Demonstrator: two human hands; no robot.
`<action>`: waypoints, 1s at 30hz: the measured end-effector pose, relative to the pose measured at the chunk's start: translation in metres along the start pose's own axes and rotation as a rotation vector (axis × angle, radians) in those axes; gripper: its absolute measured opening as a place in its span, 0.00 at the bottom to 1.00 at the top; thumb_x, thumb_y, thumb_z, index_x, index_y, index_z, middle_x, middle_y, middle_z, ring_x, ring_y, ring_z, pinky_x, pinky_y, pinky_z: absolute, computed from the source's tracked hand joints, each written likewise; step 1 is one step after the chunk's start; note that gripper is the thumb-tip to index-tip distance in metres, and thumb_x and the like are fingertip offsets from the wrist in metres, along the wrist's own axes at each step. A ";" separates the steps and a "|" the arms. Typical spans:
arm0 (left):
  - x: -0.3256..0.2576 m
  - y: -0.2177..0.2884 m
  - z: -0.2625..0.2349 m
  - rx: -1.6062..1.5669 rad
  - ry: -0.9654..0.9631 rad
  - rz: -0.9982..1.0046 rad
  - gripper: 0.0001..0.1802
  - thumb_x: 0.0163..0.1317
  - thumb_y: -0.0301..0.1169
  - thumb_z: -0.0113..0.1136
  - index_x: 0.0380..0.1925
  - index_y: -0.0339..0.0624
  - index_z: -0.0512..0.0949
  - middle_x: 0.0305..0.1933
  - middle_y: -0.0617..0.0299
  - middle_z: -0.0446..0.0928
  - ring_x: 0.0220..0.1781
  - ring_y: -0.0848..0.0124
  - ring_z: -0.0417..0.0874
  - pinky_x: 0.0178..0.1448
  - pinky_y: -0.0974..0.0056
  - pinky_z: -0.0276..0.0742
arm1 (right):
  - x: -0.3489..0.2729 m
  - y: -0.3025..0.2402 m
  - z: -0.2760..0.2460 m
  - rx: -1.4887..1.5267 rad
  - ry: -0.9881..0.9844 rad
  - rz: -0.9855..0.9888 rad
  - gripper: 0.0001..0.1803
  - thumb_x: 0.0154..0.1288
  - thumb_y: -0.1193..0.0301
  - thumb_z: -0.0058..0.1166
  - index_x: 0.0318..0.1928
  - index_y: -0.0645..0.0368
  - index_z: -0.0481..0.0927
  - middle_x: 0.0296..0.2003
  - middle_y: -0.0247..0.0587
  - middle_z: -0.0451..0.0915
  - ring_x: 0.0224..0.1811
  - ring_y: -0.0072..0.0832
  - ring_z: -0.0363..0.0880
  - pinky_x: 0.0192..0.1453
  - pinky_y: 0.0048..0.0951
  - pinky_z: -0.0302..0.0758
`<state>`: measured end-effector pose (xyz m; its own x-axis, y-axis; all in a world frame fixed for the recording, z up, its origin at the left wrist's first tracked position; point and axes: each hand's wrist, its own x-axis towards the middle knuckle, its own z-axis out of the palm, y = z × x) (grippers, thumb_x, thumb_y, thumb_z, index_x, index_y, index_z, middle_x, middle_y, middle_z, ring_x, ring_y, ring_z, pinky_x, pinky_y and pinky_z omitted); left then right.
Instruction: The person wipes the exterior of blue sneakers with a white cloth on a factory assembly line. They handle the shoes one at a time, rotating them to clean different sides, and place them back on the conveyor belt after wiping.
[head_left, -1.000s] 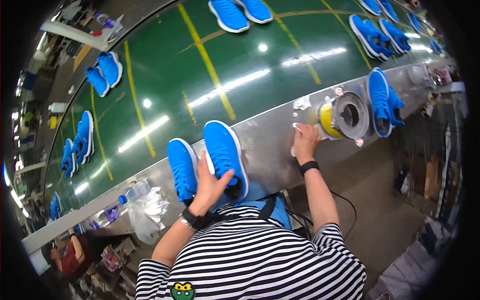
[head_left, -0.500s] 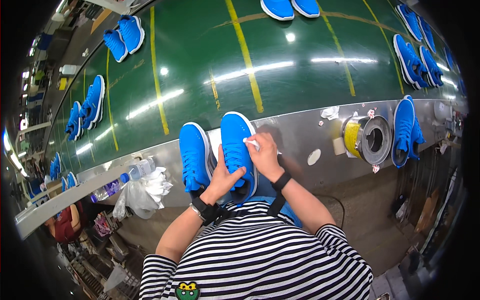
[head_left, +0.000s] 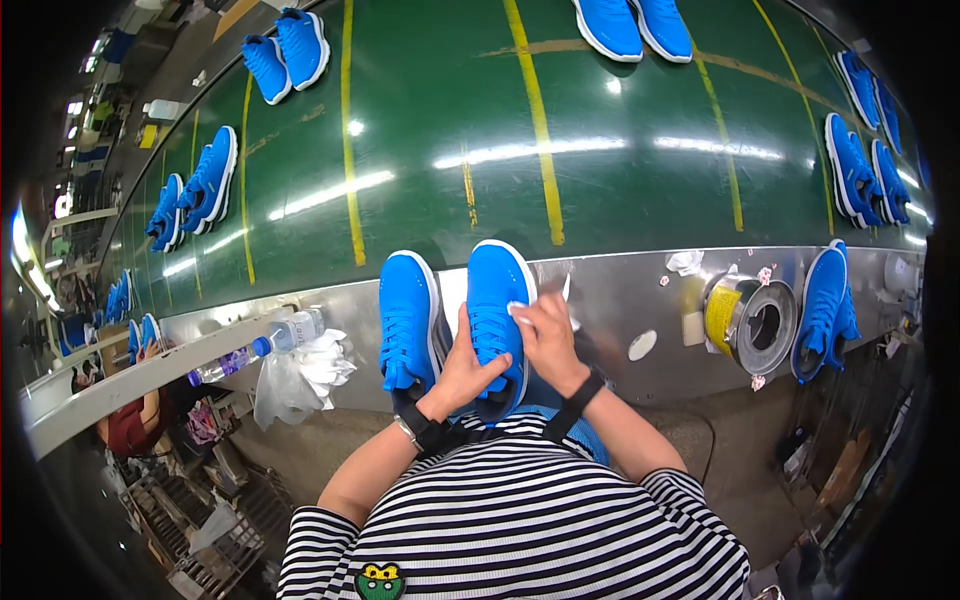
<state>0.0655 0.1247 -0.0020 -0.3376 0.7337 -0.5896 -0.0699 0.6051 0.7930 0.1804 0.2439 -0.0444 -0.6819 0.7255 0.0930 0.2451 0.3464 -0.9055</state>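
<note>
Side by side at the belt's near edge stand two blue sneakers with white soles, toes pointing away from me. The left sneaker (head_left: 407, 300) is not held. My left hand (head_left: 470, 368) grips the right sneaker (head_left: 497, 277) along its left side, its thumb across the lacing. A small white piece (head_left: 517, 308), perhaps cloth or tissue, is pinched between the thumb and fingers of my right hand (head_left: 548, 335). That piece sits at the right sneaker's upper, beside the laces. White paper (head_left: 453, 295) shows between the two sneakers.
Pairs of blue sneakers (head_left: 208, 180) ride on the green conveyor belt (head_left: 430, 100). On the metal ledge to the right are a tape roll (head_left: 752, 322), crumpled paper (head_left: 685, 262) and another sneaker pair (head_left: 822, 310). Bottles (head_left: 290, 332), a plastic bag (head_left: 285, 385) and a metal rail (head_left: 130, 385) lie left.
The view has shifted and tilted slightly, so the sneakers sit lower and further right. My right hand has moved a little leftward over the right sneaker's upper. The left hand keeps its grip.
</note>
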 end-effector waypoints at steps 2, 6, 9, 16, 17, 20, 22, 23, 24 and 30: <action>-0.001 -0.003 -0.001 0.001 0.009 0.004 0.59 0.51 0.35 0.65 0.66 0.26 0.28 0.65 0.40 0.58 0.65 0.58 0.65 0.67 0.62 0.60 | -0.007 -0.003 0.000 0.013 0.019 -0.006 0.07 0.53 0.80 0.55 0.33 0.57 0.82 0.26 0.39 0.72 0.35 0.37 0.69 0.41 0.36 0.66; 0.001 -0.011 0.005 0.006 0.051 0.061 0.59 0.51 0.33 0.65 0.66 0.25 0.30 0.62 0.40 0.60 0.62 0.57 0.67 0.65 0.62 0.63 | 0.016 0.001 0.002 -0.077 0.066 -0.033 0.07 0.51 0.80 0.55 0.31 0.55 0.81 0.26 0.39 0.73 0.35 0.38 0.69 0.42 0.36 0.65; -0.001 -0.002 0.005 0.035 0.062 0.071 0.57 0.51 0.33 0.65 0.66 0.26 0.32 0.59 0.39 0.63 0.60 0.56 0.69 0.63 0.60 0.65 | 0.008 0.001 -0.001 -0.060 0.018 -0.016 0.07 0.52 0.79 0.55 0.32 0.55 0.81 0.26 0.39 0.72 0.35 0.38 0.69 0.41 0.37 0.65; 0.001 -0.011 0.004 0.131 0.083 0.089 0.60 0.51 0.41 0.66 0.67 0.28 0.31 0.58 0.30 0.62 0.60 0.45 0.68 0.64 0.54 0.63 | -0.030 -0.010 -0.077 0.083 0.156 0.309 0.07 0.56 0.79 0.53 0.37 0.60 0.80 0.35 0.43 0.76 0.39 0.40 0.75 0.44 0.39 0.72; 0.001 -0.018 0.005 0.125 0.089 0.077 0.61 0.50 0.42 0.66 0.67 0.28 0.31 0.58 0.30 0.62 0.60 0.45 0.67 0.64 0.54 0.63 | -0.028 0.000 -0.090 -0.028 0.151 0.311 0.11 0.56 0.77 0.55 0.41 0.60 0.78 0.39 0.45 0.75 0.42 0.41 0.74 0.47 0.39 0.71; -0.005 -0.015 0.005 0.140 0.098 0.151 0.59 0.52 0.45 0.65 0.67 0.26 0.33 0.61 0.31 0.60 0.63 0.45 0.65 0.65 0.54 0.62 | -0.026 0.026 -0.109 -0.492 0.160 0.188 0.23 0.54 0.74 0.59 0.52 0.60 0.73 0.47 0.49 0.71 0.50 0.44 0.71 0.55 0.38 0.68; -0.026 0.000 -0.007 0.282 0.134 0.236 0.56 0.53 0.44 0.64 0.67 0.27 0.36 0.62 0.33 0.59 0.64 0.46 0.64 0.65 0.54 0.62 | -0.028 0.016 -0.109 -0.608 0.167 0.107 0.29 0.53 0.73 0.61 0.57 0.59 0.70 0.51 0.51 0.68 0.54 0.46 0.67 0.58 0.38 0.65; -0.047 0.013 -0.020 0.333 0.212 0.316 0.49 0.55 0.41 0.64 0.67 0.31 0.46 0.63 0.39 0.60 0.64 0.49 0.64 0.65 0.54 0.63 | -0.028 -0.008 -0.109 -0.550 0.172 0.100 0.31 0.53 0.72 0.61 0.59 0.58 0.68 0.53 0.52 0.67 0.56 0.47 0.66 0.60 0.38 0.64; -0.067 0.016 -0.038 0.130 0.204 0.362 0.42 0.55 0.37 0.64 0.65 0.35 0.54 0.62 0.45 0.61 0.64 0.55 0.66 0.63 0.56 0.66 | -0.032 -0.025 -0.105 -0.493 0.183 0.095 0.33 0.52 0.72 0.62 0.60 0.57 0.67 0.54 0.53 0.66 0.58 0.48 0.64 0.61 0.38 0.63; -0.098 -0.064 -0.124 0.244 0.499 0.229 0.39 0.47 0.20 0.50 0.65 0.38 0.56 0.52 0.53 0.67 0.54 0.65 0.70 0.58 0.60 0.69 | -0.097 -0.015 -0.007 0.410 -0.287 0.582 0.55 0.45 0.60 0.71 0.69 0.61 0.50 0.55 0.54 0.68 0.56 0.38 0.70 0.59 0.34 0.68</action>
<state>-0.0133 -0.0240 0.0242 -0.7227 0.6560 -0.2176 0.2547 0.5455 0.7985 0.2475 0.1729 -0.0372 -0.6872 0.5214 -0.5059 0.3822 -0.3328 -0.8621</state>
